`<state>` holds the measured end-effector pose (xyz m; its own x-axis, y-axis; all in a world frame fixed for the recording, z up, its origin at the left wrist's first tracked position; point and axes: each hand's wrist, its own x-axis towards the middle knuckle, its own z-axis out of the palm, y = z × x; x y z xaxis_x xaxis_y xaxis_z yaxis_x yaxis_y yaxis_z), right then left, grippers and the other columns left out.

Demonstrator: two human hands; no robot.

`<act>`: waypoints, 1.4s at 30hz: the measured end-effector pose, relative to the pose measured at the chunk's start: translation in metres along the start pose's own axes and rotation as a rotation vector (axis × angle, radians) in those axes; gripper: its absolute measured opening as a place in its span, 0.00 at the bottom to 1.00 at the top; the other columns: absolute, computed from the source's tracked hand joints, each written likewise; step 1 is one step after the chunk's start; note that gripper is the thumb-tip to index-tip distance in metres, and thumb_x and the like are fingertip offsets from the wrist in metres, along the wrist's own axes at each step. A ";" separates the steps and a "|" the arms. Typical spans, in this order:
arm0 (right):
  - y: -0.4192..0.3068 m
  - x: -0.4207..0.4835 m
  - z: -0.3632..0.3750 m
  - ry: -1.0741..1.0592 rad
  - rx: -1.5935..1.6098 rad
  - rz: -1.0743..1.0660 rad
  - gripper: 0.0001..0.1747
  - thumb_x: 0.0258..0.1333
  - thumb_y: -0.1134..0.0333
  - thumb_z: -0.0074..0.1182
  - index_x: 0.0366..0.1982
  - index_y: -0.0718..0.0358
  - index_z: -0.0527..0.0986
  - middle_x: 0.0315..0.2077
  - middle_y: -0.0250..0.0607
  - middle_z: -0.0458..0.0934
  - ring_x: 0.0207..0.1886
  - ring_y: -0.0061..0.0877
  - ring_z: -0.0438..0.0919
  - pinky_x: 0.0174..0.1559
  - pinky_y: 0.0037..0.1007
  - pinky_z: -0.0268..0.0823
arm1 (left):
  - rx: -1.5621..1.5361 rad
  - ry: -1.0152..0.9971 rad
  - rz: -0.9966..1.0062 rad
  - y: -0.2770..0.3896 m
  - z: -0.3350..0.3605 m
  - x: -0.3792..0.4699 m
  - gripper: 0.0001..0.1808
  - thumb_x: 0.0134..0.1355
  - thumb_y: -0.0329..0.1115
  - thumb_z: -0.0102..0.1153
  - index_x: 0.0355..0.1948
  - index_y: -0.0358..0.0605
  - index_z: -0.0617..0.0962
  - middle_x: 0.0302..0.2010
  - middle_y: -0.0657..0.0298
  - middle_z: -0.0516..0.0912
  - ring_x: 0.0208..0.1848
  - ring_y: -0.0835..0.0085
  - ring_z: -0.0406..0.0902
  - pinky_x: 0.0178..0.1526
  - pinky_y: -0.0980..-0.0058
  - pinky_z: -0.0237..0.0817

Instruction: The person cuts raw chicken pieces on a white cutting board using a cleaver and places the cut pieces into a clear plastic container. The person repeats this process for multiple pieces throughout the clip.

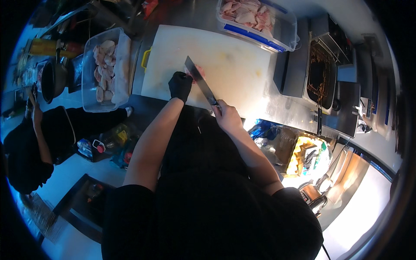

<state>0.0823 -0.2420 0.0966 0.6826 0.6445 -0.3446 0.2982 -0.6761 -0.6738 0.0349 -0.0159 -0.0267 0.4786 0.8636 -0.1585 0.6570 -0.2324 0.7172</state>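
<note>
On a white cutting board [240,78] lies a small piece of raw meat [200,70]. My left hand [180,85], in a black glove, grips the piece at its left side, fingers curled. My bare right hand [226,115] is closed around the handle of a large kitchen knife [201,80]. The blade slants up and left across the meat, its tip beyond the glove; whether the edge is in the meat cannot be told. Pale raw chicken pieces [105,70] fill part of a clear plastic tub at the left. More raw chicken [248,14] lies in another clear container at the top.
The left tub [123,70] stands beside the board's yellow handle [146,59]. The top container [253,37] has blue clips. A deep fryer [320,71] is at the right, with an open carton [294,159] below. A co-worker in black [48,130] is at the far left.
</note>
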 end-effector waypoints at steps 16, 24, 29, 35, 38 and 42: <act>0.001 0.051 -0.009 -0.100 -0.031 -0.063 0.14 0.71 0.60 0.55 0.46 0.64 0.77 0.26 0.57 0.82 0.32 0.52 0.83 0.37 0.45 0.74 | -0.004 -0.092 -0.044 0.025 -0.011 -0.001 0.18 0.56 0.48 0.71 0.36 0.42 0.88 0.35 0.49 0.89 0.41 0.50 0.87 0.46 0.58 0.77; 0.014 0.060 -0.024 -0.243 0.002 -0.010 0.16 0.72 0.59 0.53 0.48 0.64 0.77 0.29 0.59 0.82 0.36 0.52 0.83 0.40 0.44 0.74 | 0.035 -0.180 -0.121 0.034 -0.021 0.002 0.19 0.56 0.51 0.70 0.32 0.43 0.88 0.34 0.50 0.89 0.41 0.51 0.87 0.46 0.57 0.76; 0.000 0.097 0.001 -0.164 -0.076 -0.124 0.15 0.71 0.58 0.53 0.48 0.63 0.77 0.29 0.59 0.83 0.35 0.52 0.84 0.40 0.46 0.75 | 0.060 -0.167 -0.067 0.037 -0.024 0.002 0.18 0.56 0.49 0.68 0.33 0.43 0.88 0.34 0.50 0.89 0.43 0.51 0.87 0.48 0.57 0.77; 0.004 0.074 0.001 -0.168 -0.088 -0.061 0.15 0.70 0.59 0.53 0.47 0.63 0.77 0.25 0.56 0.81 0.31 0.50 0.83 0.36 0.45 0.74 | 0.020 -0.171 -0.096 0.038 -0.029 0.001 0.17 0.61 0.48 0.64 0.30 0.45 0.88 0.34 0.52 0.90 0.41 0.51 0.87 0.48 0.57 0.77; 0.021 0.033 -0.014 -0.166 -0.052 -0.018 0.14 0.70 0.60 0.54 0.46 0.64 0.77 0.20 0.51 0.78 0.26 0.41 0.81 0.31 0.40 0.72 | 0.012 -0.077 -0.036 0.023 -0.027 0.000 0.14 0.61 0.43 0.63 0.26 0.46 0.89 0.33 0.52 0.89 0.41 0.53 0.87 0.48 0.57 0.77; 0.044 -0.003 -0.029 -0.043 0.174 0.106 0.12 0.70 0.62 0.56 0.44 0.65 0.77 0.19 0.49 0.77 0.22 0.34 0.78 0.28 0.36 0.68 | -0.093 0.019 -0.042 -0.011 -0.032 -0.009 0.17 0.59 0.45 0.68 0.42 0.43 0.89 0.39 0.50 0.89 0.45 0.53 0.86 0.51 0.59 0.76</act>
<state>0.1130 -0.2842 0.0866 0.6739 0.5898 -0.4449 0.1038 -0.6718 -0.7334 0.0048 -0.0062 -0.0111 0.4401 0.8803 -0.1772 0.6186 -0.1542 0.7704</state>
